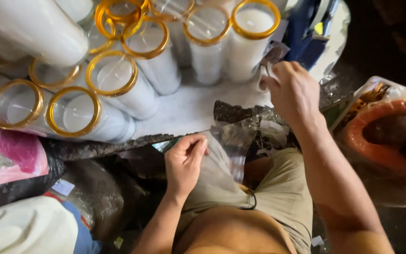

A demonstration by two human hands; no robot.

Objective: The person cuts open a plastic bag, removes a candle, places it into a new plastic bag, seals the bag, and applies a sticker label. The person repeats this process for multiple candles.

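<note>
Hands at work over a crowded ledge of glass candles. Left hand (184, 160) low and close to the body, fingers curled, thumb and forefinger pinched on the edge of a clear plastic sheet (222, 155) draped across the lap and over the khaki shorts (283, 193). Right hand (294, 91) raised further out, fingertips closed on a small pale scrap (265, 75), possibly a label or a corner of the same film; too blurred to tell which. Scrap held just beside the base of the nearest tall candle (247, 42), white wax inside, gold band around the rim.

More gold-rimmed candles (111, 75) packed together on the white slab (189, 106), several tipped on their sides with open mouths towards the camera, some touching one another. Orange ring in plastic wrap (377, 136) at the right, pink printed packet (10, 157) at the left.

Likely trouble: right wrist or knuckles knocking the upright candle, close as it stands to the hand, and glass toppling into its neighbours. Lying candles probably free to roll off the slab edge if the film snags or drags under them. Thin film also liable to tear if pulled from both pinches at once.
</note>
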